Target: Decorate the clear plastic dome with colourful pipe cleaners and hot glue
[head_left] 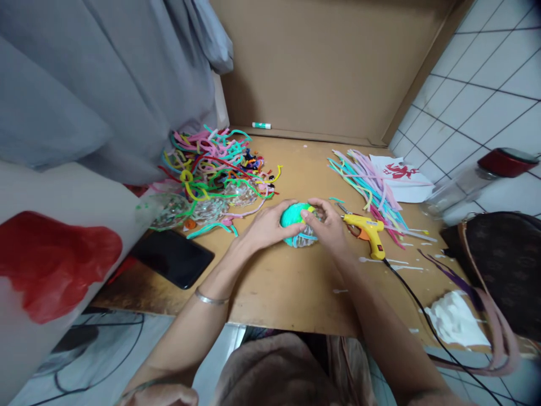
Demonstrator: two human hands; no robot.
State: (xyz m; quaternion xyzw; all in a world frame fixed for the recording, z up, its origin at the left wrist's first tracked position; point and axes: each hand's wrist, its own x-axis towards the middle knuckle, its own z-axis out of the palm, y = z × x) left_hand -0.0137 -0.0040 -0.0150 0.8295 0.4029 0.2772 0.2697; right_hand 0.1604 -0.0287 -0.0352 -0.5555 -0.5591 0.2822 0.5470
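Note:
Between my two hands, over the middle of the table, is a rounded craft piece [295, 216] covered partly in turquoise pipe cleaner, with a yellow strip and a clear, see-through part. My left hand [270, 224] curves round its left side, thumb across the front. On the other side, my right hand [327, 225] grips it with the thumb near the yellow strip and the fingers behind. A yellow hot glue gun [368, 228] lies just right of my right hand, its black cord running toward the table's front right.
At the left lie a heap of coloured pipe cleaners [211, 158], clear plastic pieces [209, 210] and a black phone [173, 258]. Rightward are a pipe cleaner bundle [367, 180], a bottle [465, 177], a dark bag [502, 265] and crumpled tissue [456, 318]. A glue stick [261, 125] lies at the back.

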